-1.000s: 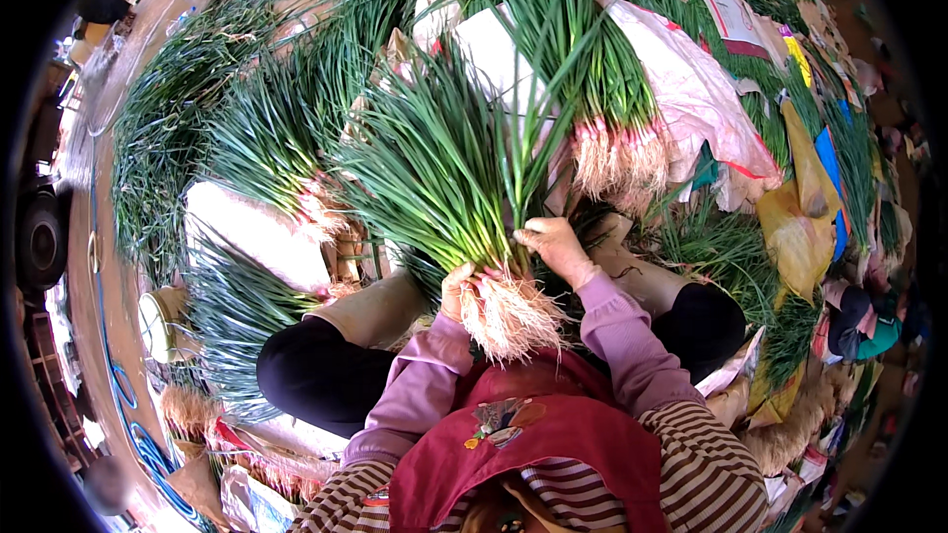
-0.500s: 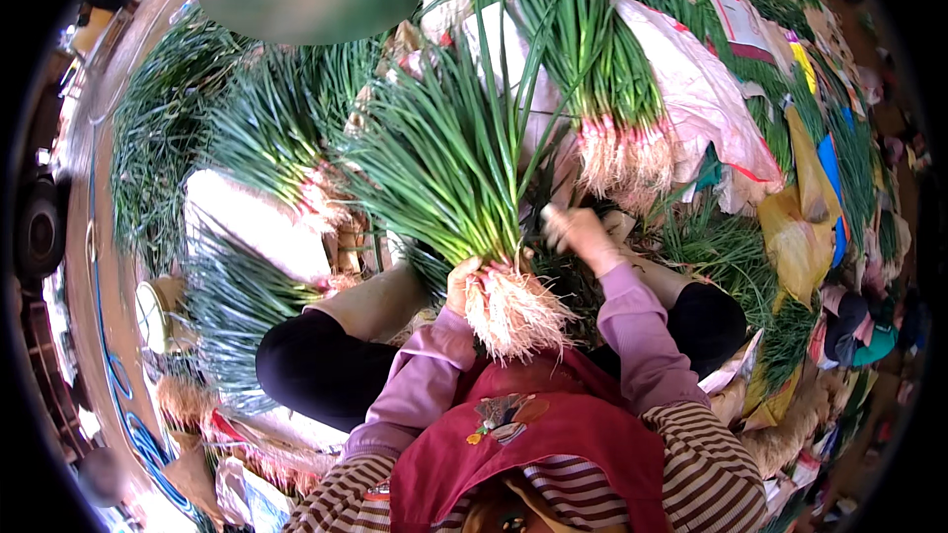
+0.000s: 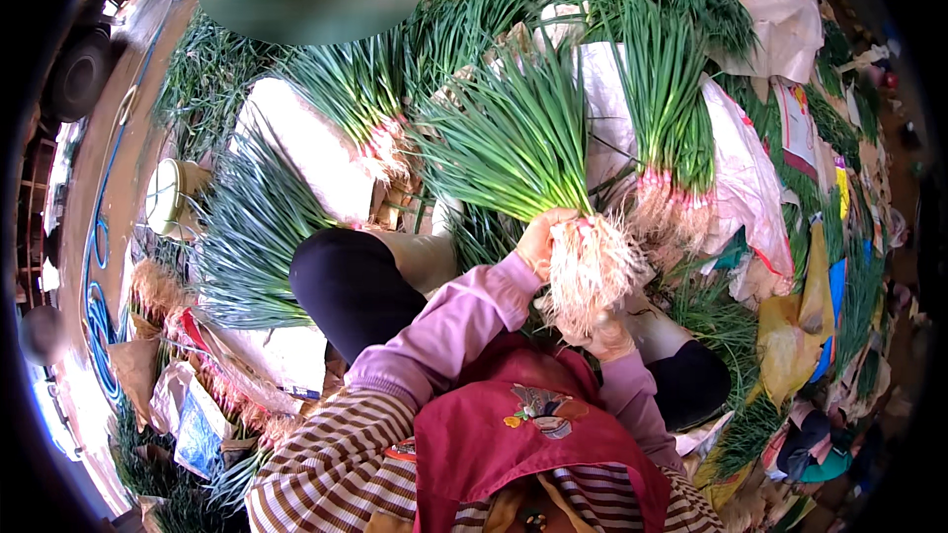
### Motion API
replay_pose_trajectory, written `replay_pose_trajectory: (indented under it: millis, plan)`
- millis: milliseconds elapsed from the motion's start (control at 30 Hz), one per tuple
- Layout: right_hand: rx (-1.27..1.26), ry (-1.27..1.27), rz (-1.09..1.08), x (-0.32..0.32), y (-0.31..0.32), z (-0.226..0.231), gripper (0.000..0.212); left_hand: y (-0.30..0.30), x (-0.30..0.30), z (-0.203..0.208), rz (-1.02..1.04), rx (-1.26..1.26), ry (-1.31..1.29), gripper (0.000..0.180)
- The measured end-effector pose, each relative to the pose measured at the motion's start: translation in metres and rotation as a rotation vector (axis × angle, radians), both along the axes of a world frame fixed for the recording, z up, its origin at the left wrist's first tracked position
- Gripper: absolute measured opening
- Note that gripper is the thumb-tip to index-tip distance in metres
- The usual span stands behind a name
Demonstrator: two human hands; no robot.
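Observation:
A thick bunch of spring onions (image 3: 538, 153) rises from my left hand (image 3: 546, 242), which is wrapped round its lower stems. The green tops point away from me, and the pale stringy roots (image 3: 592, 266) hang toward my lap. Just below the roots is my right hand (image 3: 604, 336), its fingers curled up against the root ends; what they pinch, if anything, is hidden. Another spring onion bunch (image 3: 671, 118) lies to the right on a white sack (image 3: 741, 148), roots toward me. To the left, another bunch (image 3: 360, 104) rests with its roots pointing right.
My bent left knee (image 3: 351, 286) is beside a large heap of spring onions (image 3: 257, 237). A pale bucket (image 3: 173, 195) stands at the left, near a coiled blue hose (image 3: 99, 336). Yellow plastic bags (image 3: 790, 336) lie at the right. Loose greens cover much of the far ground.
My left hand has turned the bunch and brought it to the right in the view. The right hand has come from beside the stems down to the roots. The whole view has shifted.

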State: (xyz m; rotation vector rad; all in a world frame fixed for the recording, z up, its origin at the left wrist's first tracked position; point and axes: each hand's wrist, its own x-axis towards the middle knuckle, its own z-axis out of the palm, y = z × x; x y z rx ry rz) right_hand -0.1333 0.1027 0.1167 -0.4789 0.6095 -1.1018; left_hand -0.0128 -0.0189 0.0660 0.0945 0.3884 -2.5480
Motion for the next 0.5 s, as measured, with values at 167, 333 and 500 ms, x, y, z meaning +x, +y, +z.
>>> replay_pose_trajectory:
  millis: [167, 333, 500]
  plan:
    - [0.293, 0.256, 0.116, -0.011, 0.019, 0.036, 0.021, -0.006, 0.001, 0.016, 0.053, -0.063, -0.046, 0.028]
    - [-0.043, 0.277, -0.310, -0.094, 0.051, 0.080, 0.022, -0.008, 0.058, 0.030, 0.294, -0.367, -0.001, 0.027]
    - [0.087, 1.096, -0.005, -0.146, 0.003, -0.015, 0.032, 0.022, 0.156, 0.068, 0.499, -0.615, -0.204, 0.028]
